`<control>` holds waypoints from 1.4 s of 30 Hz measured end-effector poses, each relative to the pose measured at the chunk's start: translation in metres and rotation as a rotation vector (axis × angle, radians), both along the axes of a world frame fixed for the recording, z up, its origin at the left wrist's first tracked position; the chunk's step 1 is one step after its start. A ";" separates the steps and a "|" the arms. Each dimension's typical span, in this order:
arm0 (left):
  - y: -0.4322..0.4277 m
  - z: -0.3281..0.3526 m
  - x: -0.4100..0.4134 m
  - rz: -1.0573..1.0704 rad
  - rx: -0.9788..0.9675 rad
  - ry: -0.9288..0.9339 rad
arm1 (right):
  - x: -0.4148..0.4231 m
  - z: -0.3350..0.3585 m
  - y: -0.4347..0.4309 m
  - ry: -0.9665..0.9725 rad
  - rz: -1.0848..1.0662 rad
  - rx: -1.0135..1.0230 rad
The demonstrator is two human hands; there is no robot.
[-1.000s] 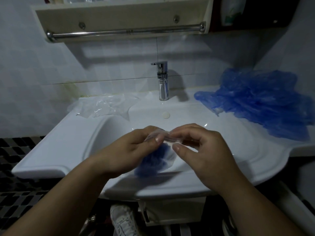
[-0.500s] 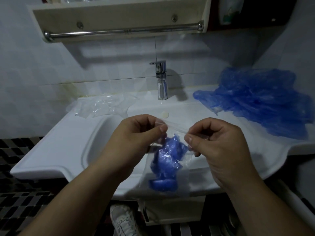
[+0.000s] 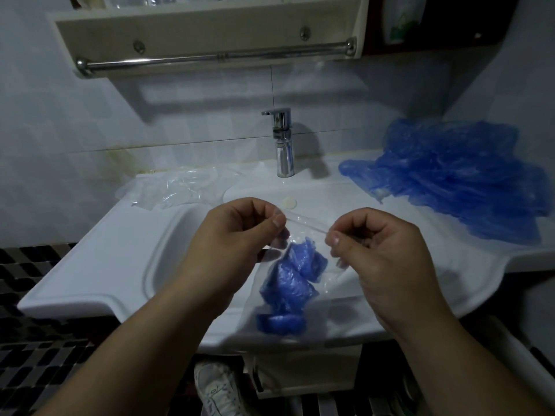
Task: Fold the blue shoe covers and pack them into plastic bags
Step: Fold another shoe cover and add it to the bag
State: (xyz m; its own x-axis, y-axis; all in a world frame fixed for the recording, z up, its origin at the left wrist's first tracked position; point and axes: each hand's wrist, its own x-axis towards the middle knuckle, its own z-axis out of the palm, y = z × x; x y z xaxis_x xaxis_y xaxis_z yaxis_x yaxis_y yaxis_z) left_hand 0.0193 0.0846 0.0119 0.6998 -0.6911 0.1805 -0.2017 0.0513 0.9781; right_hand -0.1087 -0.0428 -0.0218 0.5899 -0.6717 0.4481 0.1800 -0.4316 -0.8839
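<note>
Pinching the plastic bag (image 3: 338, 295) by its top corners in curled fingers, left hand (image 3: 237, 235) and right hand (image 3: 383, 253) risk a partial seal, spilling blue shoe covers (image 3: 289, 282) into the sink (image 3: 126, 265).

We see a white washbasin counter (image 3: 90, 265) bearing heaped blue shoe covers (image 3: 456, 181) at right, clear plastic bags (image 3: 177, 187) at left, chrome tap (image 3: 283, 145) behind.

A chrome faucet (image 3: 283, 145) stood at the back of a white washbasin (image 3: 90, 265), below a shelf-mounted towel bar (image 3: 216, 58). A white sneaker (image 3: 217, 388) lay on the mosaic floor (image 3: 30, 355).
</note>
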 end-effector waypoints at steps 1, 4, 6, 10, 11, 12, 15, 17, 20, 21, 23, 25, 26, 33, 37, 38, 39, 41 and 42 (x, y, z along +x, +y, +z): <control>0.000 0.000 0.000 0.003 0.004 -0.004 | 0.000 0.000 0.000 0.003 0.002 -0.002; -0.001 0.001 -0.001 0.028 0.012 -0.021 | -0.001 0.000 0.000 0.017 -0.002 -0.007; -0.002 0.001 0.000 0.044 0.025 -0.044 | 0.000 0.000 0.000 0.013 -0.009 0.009; -0.003 0.002 0.000 0.086 0.074 -0.116 | 0.000 0.000 0.000 0.028 -0.012 0.043; -0.003 0.002 0.000 0.101 0.094 -0.147 | 0.000 0.000 0.000 0.053 -0.004 0.039; -0.003 0.002 0.000 0.115 0.115 -0.183 | 0.000 0.000 0.000 0.081 0.003 0.030; -0.004 0.003 -0.001 0.140 0.183 -0.284 | 0.000 -0.002 0.000 0.151 -0.008 -0.034; -0.004 0.004 -0.002 0.137 0.228 -0.357 | 0.000 -0.003 0.002 0.182 -0.030 -0.119; -0.004 0.006 -0.008 0.112 0.314 -0.487 | 0.001 -0.002 0.006 0.233 -0.057 -0.239; -0.005 0.006 -0.010 0.095 0.335 -0.521 | 0.001 -0.002 0.008 0.248 -0.058 -0.254; -0.005 0.008 -0.016 0.066 0.373 -0.590 | 0.003 -0.001 0.009 0.277 -0.048 -0.260; -0.006 0.010 -0.019 0.050 0.400 -0.628 | 0.003 -0.001 0.010 0.300 -0.032 -0.253; -0.006 0.011 -0.020 0.044 0.406 -0.632 | 0.003 -0.001 0.009 0.304 -0.019 -0.243; -0.006 0.012 -0.021 0.007 0.403 -0.614 | 0.003 -0.001 0.004 0.320 0.090 -0.139; -0.006 0.008 -0.019 0.049 0.375 -0.593 | 0.004 0.000 0.003 0.318 0.089 -0.130; -0.006 0.007 -0.017 0.068 0.356 -0.561 | 0.004 0.000 0.003 0.314 0.085 -0.126; -0.005 0.007 -0.014 0.088 0.336 -0.521 | 0.004 0.001 0.002 0.308 0.086 -0.119; -0.004 0.008 -0.008 0.123 0.294 -0.437 | 0.003 0.002 -0.001 0.301 0.094 -0.097; -0.004 0.009 -0.005 0.136 0.268 -0.396 | 0.002 0.002 -0.002 0.302 0.098 -0.082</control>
